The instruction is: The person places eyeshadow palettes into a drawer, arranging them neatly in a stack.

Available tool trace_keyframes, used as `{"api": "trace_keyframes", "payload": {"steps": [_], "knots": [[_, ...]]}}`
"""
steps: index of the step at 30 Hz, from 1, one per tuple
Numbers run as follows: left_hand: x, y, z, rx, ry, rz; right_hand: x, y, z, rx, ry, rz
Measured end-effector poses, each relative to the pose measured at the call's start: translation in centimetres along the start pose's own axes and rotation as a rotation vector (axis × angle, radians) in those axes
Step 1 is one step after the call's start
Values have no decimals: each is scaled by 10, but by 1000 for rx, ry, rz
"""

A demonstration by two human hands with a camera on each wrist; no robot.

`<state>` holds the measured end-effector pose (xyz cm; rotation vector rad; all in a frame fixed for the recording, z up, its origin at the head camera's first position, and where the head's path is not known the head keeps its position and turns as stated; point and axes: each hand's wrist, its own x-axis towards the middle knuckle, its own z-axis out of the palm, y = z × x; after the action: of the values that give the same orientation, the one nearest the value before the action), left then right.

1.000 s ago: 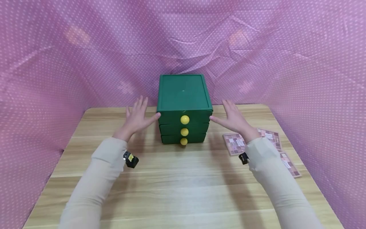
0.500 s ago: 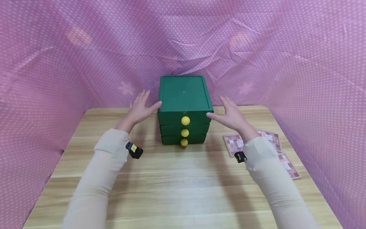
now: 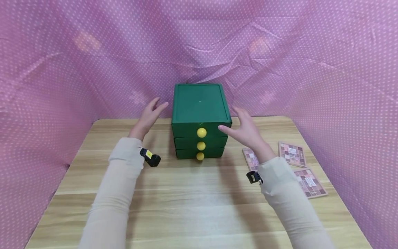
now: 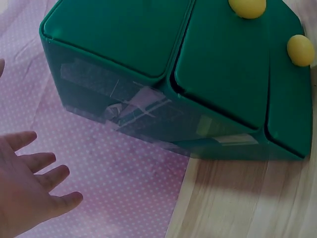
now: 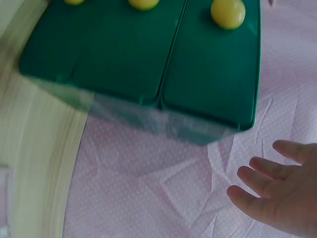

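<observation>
A green cabinet (image 3: pixel 200 103) with three stacked drawers stands at the back middle of the table, each drawer bearing a round yellow knob (image 3: pixel 201 132). All its drawers are closed. My left hand (image 3: pixel 148 117) is raised to the left of it, fingers extended and holding nothing. In the left wrist view the fingers (image 4: pixel 42 161) spread apart from the cabinet's side, which has clear tape on it. To the right, my right hand (image 3: pixel 247 130) hovers with its thumb overlapping the top drawer's front in the head view. The right wrist view shows these fingers (image 5: pixel 262 173) away from the cabinet.
Three flat pink palettes with checkered squares lie on the right of the table (image 3: pixel 192 207): one palette (image 3: pixel 292 154) farther back, another palette (image 3: pixel 310 182) in front of it, and a third palette (image 3: pixel 251 159) partly behind the right forearm. Pink dotted cloth (image 3: pixel 124 62) encloses the back and sides.
My left hand has turned, its thumb drawing back from the cabinet's edge. The right hand has shifted slightly left, so its thumb now overlaps more of the drawer front. The cabinet stays put.
</observation>
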<state>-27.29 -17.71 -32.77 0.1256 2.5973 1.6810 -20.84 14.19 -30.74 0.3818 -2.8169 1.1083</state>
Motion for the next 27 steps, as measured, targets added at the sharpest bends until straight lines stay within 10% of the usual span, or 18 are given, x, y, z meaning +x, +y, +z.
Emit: {"api": "trace_keyframes", "payload": {"steps": [14,27], "knots": [[8,1,15,-457,-6,-41,-17,-4,43,382,324,-176],[16,-2,28,-810,15,-84,-16,-6,81,676,321,49]]}}
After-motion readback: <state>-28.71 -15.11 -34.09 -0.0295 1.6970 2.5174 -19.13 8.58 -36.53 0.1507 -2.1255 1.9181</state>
